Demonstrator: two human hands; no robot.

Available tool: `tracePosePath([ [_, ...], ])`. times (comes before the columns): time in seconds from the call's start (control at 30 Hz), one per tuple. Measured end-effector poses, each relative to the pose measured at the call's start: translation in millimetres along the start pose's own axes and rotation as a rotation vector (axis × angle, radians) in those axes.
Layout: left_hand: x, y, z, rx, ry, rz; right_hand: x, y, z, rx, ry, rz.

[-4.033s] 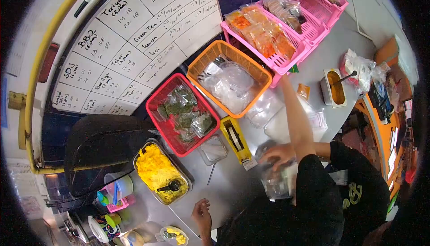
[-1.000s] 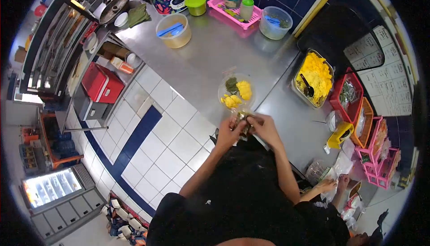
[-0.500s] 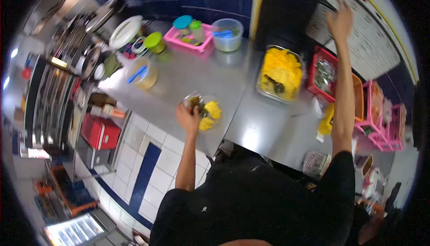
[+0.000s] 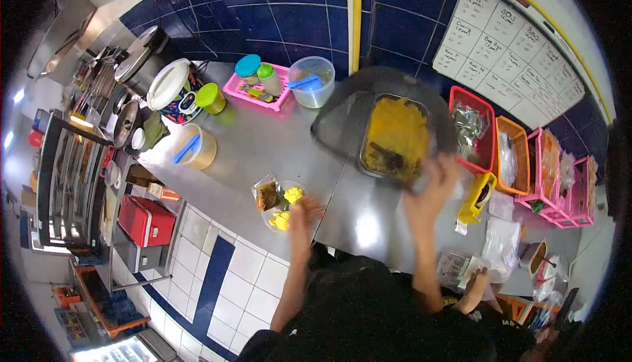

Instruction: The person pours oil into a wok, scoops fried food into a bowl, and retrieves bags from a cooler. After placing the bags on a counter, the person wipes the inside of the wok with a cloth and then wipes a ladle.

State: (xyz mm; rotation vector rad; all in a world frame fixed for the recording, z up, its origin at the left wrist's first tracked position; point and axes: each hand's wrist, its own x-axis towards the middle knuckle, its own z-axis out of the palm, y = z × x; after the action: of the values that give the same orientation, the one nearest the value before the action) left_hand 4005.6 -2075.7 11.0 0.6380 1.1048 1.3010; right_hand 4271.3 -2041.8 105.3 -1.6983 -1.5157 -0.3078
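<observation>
My left hand (image 4: 305,216), fingers stretched out, is at the right side of a small clear plate (image 4: 266,218). On that plate are mounds of yellow food (image 4: 282,220), something green, and a clear packet (image 4: 266,196) with brown contents. To the right, a dark see-through cover (image 4: 339,117), blurred by motion, lies over a metal tray (image 4: 362,158) of yellow food. A dark scoop (image 4: 386,156) shows through it. My right hand (image 4: 434,181) overlaps the cover's near right edge, its fingers smeared.
Behind stand a pink basket (image 4: 282,102), a clear tub (image 4: 312,95) and a tub with a blue handle (image 4: 196,154). On the right are a red basket (image 4: 484,158), an orange basket (image 4: 517,184) and a yellow holder (image 4: 475,205). Another person's hand (image 4: 474,291) is near plastic packs.
The dark cover, upright against the wall before, has come down over the tray. My right hand has dropped from high up. My left hand has let go of the packet, now on the plate.
</observation>
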Motion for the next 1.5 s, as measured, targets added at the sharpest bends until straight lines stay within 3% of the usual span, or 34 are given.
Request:
tracePosePath([
  [0.07, 5, 13, 66, -0.256, -0.113, -0.135, -63, -13, 19, 0.246, 0.045, 0.289],
  [0.2, 38, -1, 103, -0.11, -0.092, -0.302, -112, 3, 48, 0.104, 0.05, 0.408],
  [0.27, 61, -44, 92, -0.22, -0.258, -0.409, -134, 25, 76, 0.154, 0.147, 0.737],
  [0.3, 72, -78, 85, -0.269, -0.296, -0.424, -137, 32, 78, 0.681, 0.228, 0.943],
  [0.33, 68, -76, 95, -0.257, -0.153, -0.605, -148, 56, 81, 0.675, 0.049, 0.993],
  [0.4, 80, -105, 87, -0.219, -0.1, -0.639, -163, 92, 96, 1.066, 0.109, 1.258],
  [0.47, 76, -107, 74, 0.004, -0.437, -0.591, -158, 106, 97, 1.108, 0.126, 1.235],
  [0.5, 64, -104, 66, 0.01, -0.366, -0.552, -154, 112, 100, 1.153, 0.188, 1.216],
  [0.53, 56, -94, 56, -0.013, -0.307, -0.54, -153, 128, 101, 1.163, 0.117, 1.222],
  [0.6, 33, -72, 22, 0.167, -0.429, -0.309, -166, 151, 107, 1.274, 0.003, 1.25],
  [0.7, 0, -35, -50, 0.427, 0.008, 0.043, -154, 113, 98, 0.976, 0.182, 1.264],
  [0.73, -10, -19, -68, 0.343, 0.215, 0.126, -156, 98, 101, 0.975, 0.151, 1.258],
  [0.8, -17, -11, -125, 0.562, 0.486, 0.297, -155, 74, 105, 0.945, -0.14, 1.204],
  [0.87, -23, -19, -183, 0.701, 0.597, 0.325, -159, 16, 121, 1.103, -0.471, 1.069],
  [0.9, -29, -14, -197, 0.692, 0.611, 0.275, -156, -12, 132, 1.085, -0.784, 0.921],
  [0.93, -34, -8, -204, 0.666, 0.622, 0.279, -170, -27, 156, 1.196, -1.004, 0.909],
  [1.0, -51, 3, -212, 0.694, 0.584, 0.157, -183, -67, 173, 1.104, -1.385, 0.891],
  [1.07, -72, -16, -246, 0.809, 0.475, 0.216, -196, -101, 181, 1.249, -1.406, 1.021],
  [1.1, -90, -22, -261, 0.822, 0.462, 0.108, -205, -108, 186, 1.259, -1.356, 0.934],
  [1.2, -159, -115, -359, 0.762, 0.651, -0.043, -221, -134, 187, 1.238, -1.247, 0.844],
  [1.23, -196, -129, -384, 0.894, 0.665, -0.097, -226, -145, 185, 1.228, -1.195, 0.814],
  [1.27, -230, -171, -419, 0.999, 0.818, -0.339, -231, -157, 184, 1.222, -1.14, 0.785],
  [1.3, -274, -194, -441, 0.906, 0.847, -0.413, -236, -171, 183, 1.219, -1.133, 0.77],
  [1.33, -325, -253, -479, 0.973, 0.909, -0.38, -239, -185, 181, 1.19, -1.134, 0.774],
  [1.37, -374, -260, -496, 0.979, 0.776, -0.429, -244, -200, 177, 1.159, -1.139, 0.778],
  [1.4, -404, -262, -509, 0.53, 0.817, -0.876, -252, -219, 172, 1.128, -1.15, 0.78],
  [1.47, -463, -258, -525, 0.123, 1.097, -0.871, -261, -272, 157, 1.124, -1.162, 0.716],
  [1.5, -477, -250, -533, 0.087, 1.202, -0.735, -269, -294, 153, 1.106, -1.184, 0.705],
])
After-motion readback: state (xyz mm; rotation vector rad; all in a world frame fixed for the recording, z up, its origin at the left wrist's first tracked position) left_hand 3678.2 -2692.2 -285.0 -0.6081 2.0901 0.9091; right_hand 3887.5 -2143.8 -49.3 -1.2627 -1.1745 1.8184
